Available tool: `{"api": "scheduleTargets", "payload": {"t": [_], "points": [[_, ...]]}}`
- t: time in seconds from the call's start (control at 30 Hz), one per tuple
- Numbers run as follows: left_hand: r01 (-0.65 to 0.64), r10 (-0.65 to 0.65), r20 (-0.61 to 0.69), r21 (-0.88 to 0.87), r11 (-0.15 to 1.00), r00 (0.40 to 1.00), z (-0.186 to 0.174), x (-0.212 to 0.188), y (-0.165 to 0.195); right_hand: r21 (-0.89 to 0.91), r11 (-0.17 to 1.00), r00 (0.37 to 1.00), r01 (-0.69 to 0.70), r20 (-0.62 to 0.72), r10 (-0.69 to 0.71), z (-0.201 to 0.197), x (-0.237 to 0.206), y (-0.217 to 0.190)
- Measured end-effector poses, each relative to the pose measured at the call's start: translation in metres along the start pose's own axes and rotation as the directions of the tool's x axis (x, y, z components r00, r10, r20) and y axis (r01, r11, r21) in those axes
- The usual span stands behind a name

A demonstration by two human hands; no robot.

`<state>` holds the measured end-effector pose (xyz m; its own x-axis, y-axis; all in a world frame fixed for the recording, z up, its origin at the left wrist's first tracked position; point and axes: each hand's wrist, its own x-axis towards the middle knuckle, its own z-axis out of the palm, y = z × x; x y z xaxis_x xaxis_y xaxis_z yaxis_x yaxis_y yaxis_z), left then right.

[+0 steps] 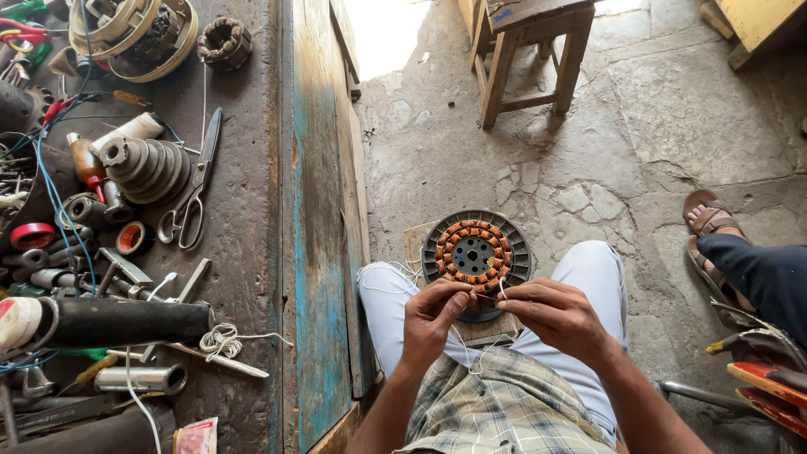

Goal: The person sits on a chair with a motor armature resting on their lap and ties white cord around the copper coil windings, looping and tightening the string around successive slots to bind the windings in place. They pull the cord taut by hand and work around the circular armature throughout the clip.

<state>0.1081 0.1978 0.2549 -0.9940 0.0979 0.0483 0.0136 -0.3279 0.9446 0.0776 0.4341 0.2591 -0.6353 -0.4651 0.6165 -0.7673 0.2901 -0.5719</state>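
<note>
Where the workbench (244,252) runs down the left of the view, its dark top is crowded with tools kept within arm's reach: a stepped pulley (150,168), scissors (195,189), a black tube (126,321), rolls of tape (130,238) and a loose coil of white string (220,340). A blue-painted board (318,252) forms the bench's edge beside the seated person's knee. A wooden stool (525,50) is seen farther off on the cracked stone floor (605,151). At the right edge another person's sandalled foot (710,220) is in view, well apart from the work.

Fan stator (476,252): set flat on a small board across the knees, copper windings facing up, so that both hands are left free above its near rim.

Left hand (433,315): forearm brought up from below, wrist bent inward, fingers curled and pinched shut with thumb against forefinger, apparently on a fine white thread (461,340) or wire end; the exact thing gripped is too small to tell.

Right hand (559,315): palm down, knuckles raised, fingertips drawn together toward the left hand's, nipped closed on a short pale lead (502,287) that stands up just above them.

Both hands are held nearly touching, just at the stator's near edge, thread hanging slack below them over the checked shirt (504,412).
</note>
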Motion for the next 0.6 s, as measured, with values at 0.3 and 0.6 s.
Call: {"api": "scheduleTargets", "payload": {"t": [0.3, 0.6], "points": [[-0.275, 0.308, -0.012, 0.421, 0.865, 0.951, 0.0, 0.006, -0.012, 0.019, 0.943, 0.929, -0.333, -0.166, 0.332, 0.004, 0.013, -0.003], [-0.015, 0.015, 0.01, -0.032, 0.999, 1.0, -0.011, 0.009, -0.026, 0.229, 0.843, 0.873, -0.487, 0.089, 0.48, 0.034, 0.009, 0.009]]}}
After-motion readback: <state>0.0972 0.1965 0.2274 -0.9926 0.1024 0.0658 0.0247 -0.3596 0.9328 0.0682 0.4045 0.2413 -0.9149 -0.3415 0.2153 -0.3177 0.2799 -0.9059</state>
